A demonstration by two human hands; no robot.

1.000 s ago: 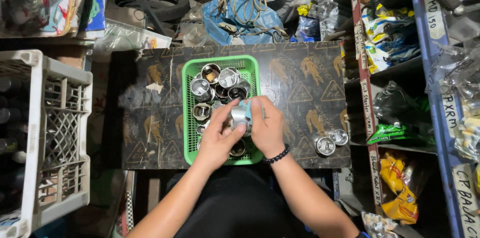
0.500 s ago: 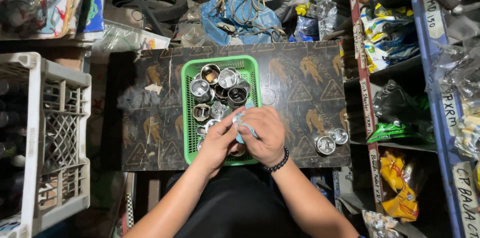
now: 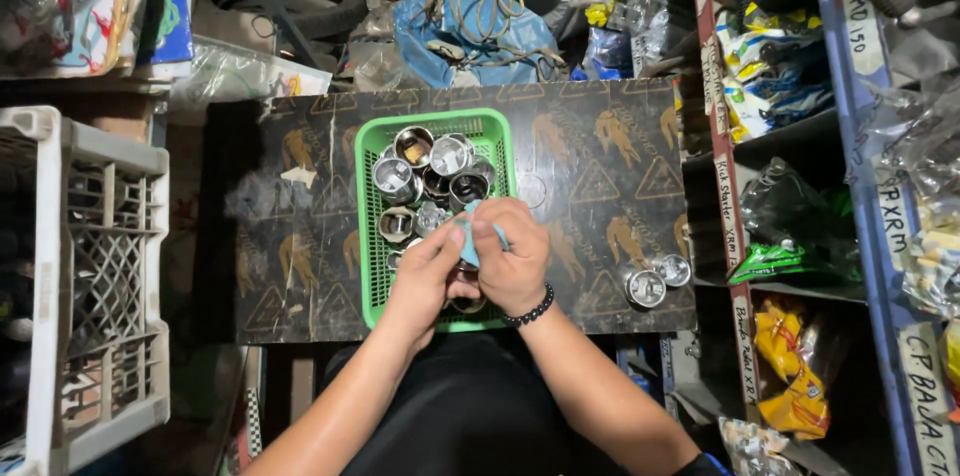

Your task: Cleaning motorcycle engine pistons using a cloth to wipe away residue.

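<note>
A seated person works over a dark printed board (image 3: 590, 186) in a crowded parts store, with a white plastic crate (image 3: 95, 286) at one side and packed shelves (image 3: 800, 136) at the other. On the board sits a green plastic basket (image 3: 375, 226) heaped with shiny metal cups (image 3: 400, 176); two more metal cups (image 3: 655, 281) stand apart near the board's right edge. Both hands meet over the near end of the basket. The left hand (image 3: 425, 276) is curled shut around something mostly hidden, probably one of the cups, though that cannot be told for sure. The right hand (image 3: 510, 256), a dark bead bracelet (image 3: 530, 311) at its wrist, pinches a small pale-blue cloth (image 3: 470, 241) against the left. The likeliest mishap, as it looks from here: the smooth piece slipping out of the cloth and dropping back among the loose cups, knocking them about, since the grip is only fingertips and fabric. The pair by the edge could also roll off if the board is jolted.
</note>
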